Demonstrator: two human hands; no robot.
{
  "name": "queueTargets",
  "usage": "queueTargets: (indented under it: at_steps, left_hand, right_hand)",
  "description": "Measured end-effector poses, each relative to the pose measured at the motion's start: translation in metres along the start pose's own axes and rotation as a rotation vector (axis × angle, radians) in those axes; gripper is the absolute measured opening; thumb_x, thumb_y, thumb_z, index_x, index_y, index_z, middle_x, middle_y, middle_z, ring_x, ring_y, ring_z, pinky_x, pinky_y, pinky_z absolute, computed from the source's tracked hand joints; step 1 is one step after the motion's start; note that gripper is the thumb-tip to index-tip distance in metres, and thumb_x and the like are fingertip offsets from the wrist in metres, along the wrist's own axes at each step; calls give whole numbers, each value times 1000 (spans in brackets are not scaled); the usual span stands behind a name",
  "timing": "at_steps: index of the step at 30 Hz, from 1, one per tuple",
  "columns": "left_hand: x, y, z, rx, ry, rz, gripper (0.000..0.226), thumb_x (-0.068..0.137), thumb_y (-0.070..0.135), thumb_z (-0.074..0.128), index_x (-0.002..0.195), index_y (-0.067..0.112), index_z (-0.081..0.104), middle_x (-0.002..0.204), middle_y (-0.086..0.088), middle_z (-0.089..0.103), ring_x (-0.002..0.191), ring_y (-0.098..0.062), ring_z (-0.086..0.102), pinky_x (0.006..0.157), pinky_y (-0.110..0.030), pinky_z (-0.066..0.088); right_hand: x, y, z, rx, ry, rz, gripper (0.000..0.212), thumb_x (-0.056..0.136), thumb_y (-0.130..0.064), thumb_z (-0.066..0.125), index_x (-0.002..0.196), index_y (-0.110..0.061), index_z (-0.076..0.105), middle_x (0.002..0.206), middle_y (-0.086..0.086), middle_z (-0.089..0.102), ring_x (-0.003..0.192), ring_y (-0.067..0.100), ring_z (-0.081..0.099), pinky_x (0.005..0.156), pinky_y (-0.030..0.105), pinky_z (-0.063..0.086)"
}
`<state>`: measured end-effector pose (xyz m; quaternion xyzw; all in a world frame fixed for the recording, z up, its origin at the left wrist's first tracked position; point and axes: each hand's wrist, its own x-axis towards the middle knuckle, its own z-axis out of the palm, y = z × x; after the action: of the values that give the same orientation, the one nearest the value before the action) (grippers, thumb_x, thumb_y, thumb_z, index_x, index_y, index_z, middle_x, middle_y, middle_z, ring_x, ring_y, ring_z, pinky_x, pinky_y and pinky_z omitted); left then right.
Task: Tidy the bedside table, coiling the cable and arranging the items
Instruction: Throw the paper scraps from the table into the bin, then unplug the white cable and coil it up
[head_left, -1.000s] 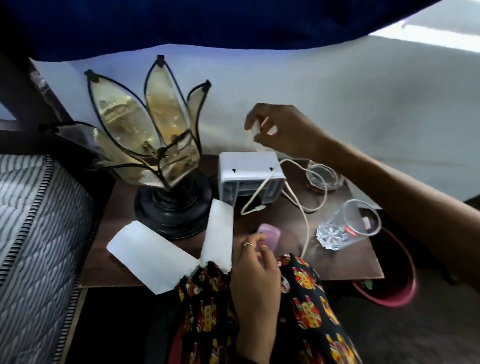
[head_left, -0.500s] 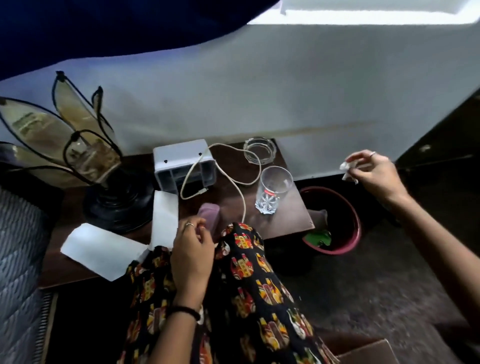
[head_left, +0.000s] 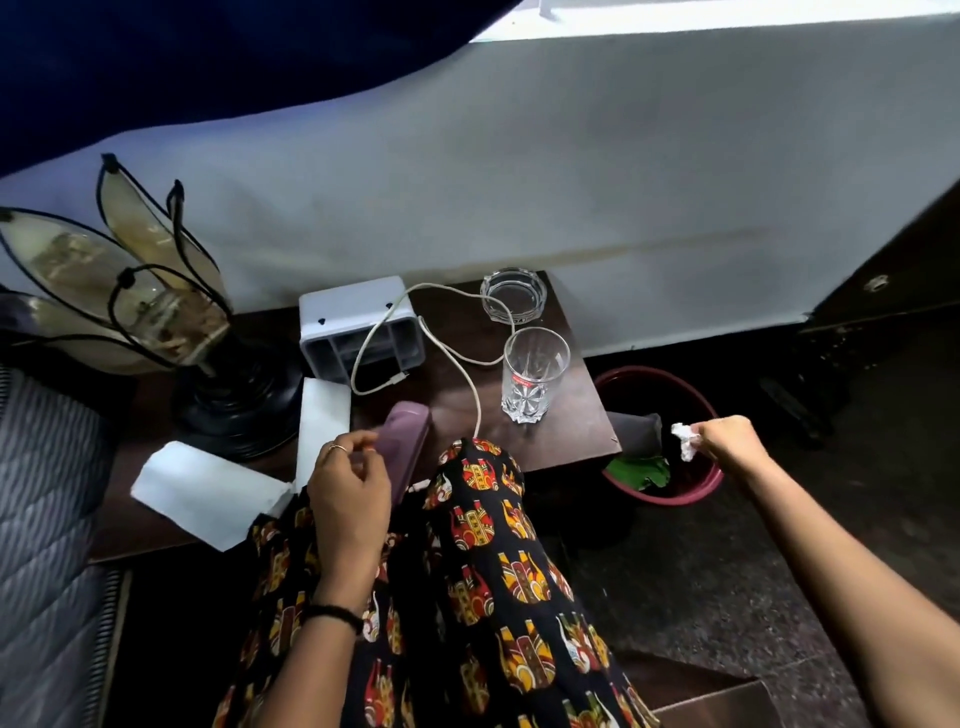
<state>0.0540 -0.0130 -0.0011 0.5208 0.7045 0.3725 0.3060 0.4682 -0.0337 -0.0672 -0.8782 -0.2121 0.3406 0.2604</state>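
While the dark brown wooden bedside table (head_left: 566, 421) still carries most of its clutter, one piece of rubbish has left it: the right hand (head_left: 730, 441), which one second ago was reaching behind the white plastic box (head_left: 358, 327), now pinches a small crumpled white paper ball (head_left: 684, 441) over the round maroon plastic bin (head_left: 696, 486) beside the table. Half a second ago this hand was farther right and higher; it has now come down over the bin, so dropping the paper seems to be the step in hand. The black-based petal-shaped glass lamp (head_left: 156, 322) and the two white paper sheets (head_left: 208, 488) lie as before. The left hand (head_left: 348, 488) stays curled on the flat mauve case (head_left: 402, 441) at the table's front edge, gripping it loosely. The tall clear drinking glass (head_left: 532, 379) and clear glass ashtray (head_left: 514, 299) are unmoved. The thin white cable (head_left: 457, 361) still sprawls uncoiled from the box across the table, so coiling remains.
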Motion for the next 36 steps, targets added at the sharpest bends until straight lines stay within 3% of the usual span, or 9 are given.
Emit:
queueTargets:
  at_steps: [3,9,14,18,21,26,30,33,36]
  left_hand:
    - [1,0,-1,-7,16,-9,18,90,10,48,96,17,64,102,-7,64,86,-20,64,75,-37,55]
    - [5,1,-1,-58,46,-49,19,90,10,47,99,16,63,103,-9,64,86,-23,64,73,-40,57]
    - [6,1,-3,-108,88,-92,20,91,10,48,102,14,63,107,-10,63,84,-22,62,70,-35,54]
    - [5,1,-9,-144,126,-97,22,90,5,47,104,10,63,113,-9,61,95,-22,60,75,-29,48]
    - [5,1,-14,-173,158,-118,22,90,3,48,106,9,61,116,-10,60,99,-23,59,75,-25,44]
    - [4,-2,-19,-223,182,-135,22,90,4,48,106,12,60,115,-11,60,93,-23,61,73,-27,48]
    - [2,-4,-26,-255,164,-132,23,89,6,49,106,17,58,110,-11,61,92,-26,63,78,-40,55]
    - [2,-4,-27,-267,180,-127,23,88,4,51,106,14,60,111,-8,61,98,-24,60,84,-40,52]
    - [1,-1,-25,-263,184,-108,24,88,0,50,108,8,61,110,-5,59,99,-16,54,86,-27,43]
  right_hand:
    - [3,-12,0,108,10,8,11,84,-7,54,83,-4,64,86,16,63,66,22,56,66,32,49]
    - [-6,-45,-8,127,50,-137,25,86,-6,45,92,-16,67,112,12,64,107,26,57,83,41,49]
    - [-40,-93,-18,66,107,-414,27,76,-20,45,88,-28,67,105,11,70,94,19,60,95,50,51]
    - [-111,-151,-14,91,156,-739,22,83,-13,53,93,-18,71,95,6,65,85,19,65,83,34,52]
    - [-169,-180,2,112,130,-1055,18,89,-1,56,96,-8,71,106,6,55,88,-6,59,77,6,47]
    - [-218,-187,63,-133,-62,-1408,16,85,-3,59,96,-5,70,115,15,56,98,19,58,85,13,42]
    - [-226,-182,115,-466,-305,-1386,23,88,-13,59,110,-12,67,131,8,49,115,24,53,95,30,46]
    - [-228,-197,147,-617,-318,-1410,28,91,-18,55,117,-11,64,132,8,50,118,26,54,99,38,46]
    - [-228,-224,176,-723,-235,-1414,32,94,-23,50,121,-7,59,129,10,53,114,30,57,93,40,48]
